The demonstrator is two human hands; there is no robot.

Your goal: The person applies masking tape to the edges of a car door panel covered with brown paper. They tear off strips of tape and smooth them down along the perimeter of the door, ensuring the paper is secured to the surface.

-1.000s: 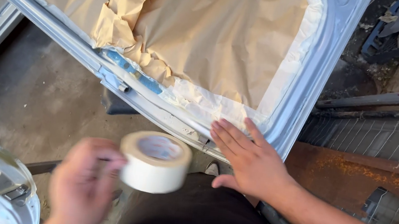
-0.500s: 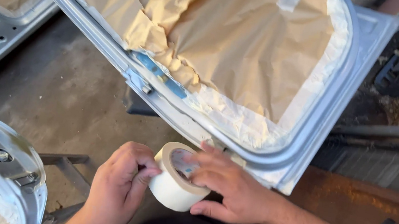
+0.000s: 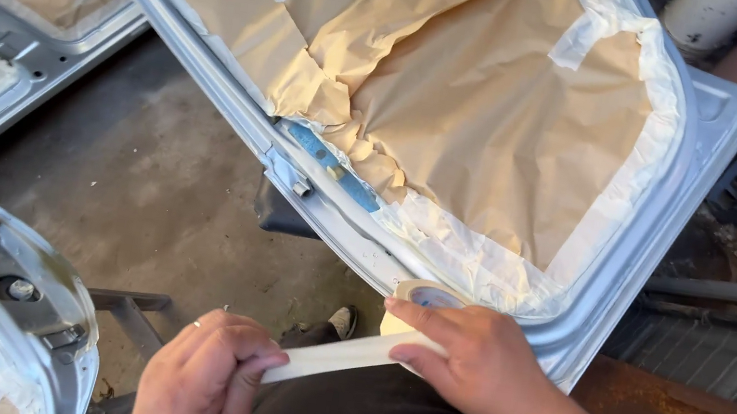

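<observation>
Cream masking tape roll (image 3: 425, 299) is sitting in our right hand (image 3: 477, 361), just below the car door panel (image 3: 674, 185). Our left hand (image 3: 202, 377) is pinching the free tape strip (image 3: 346, 357), both hands closed on tape. Brown masking paper (image 3: 490, 108) is already covering the window opening; the edges are mostly taped. We're judging the lower-left seam, with blue showing, as still needing tape.
</observation>
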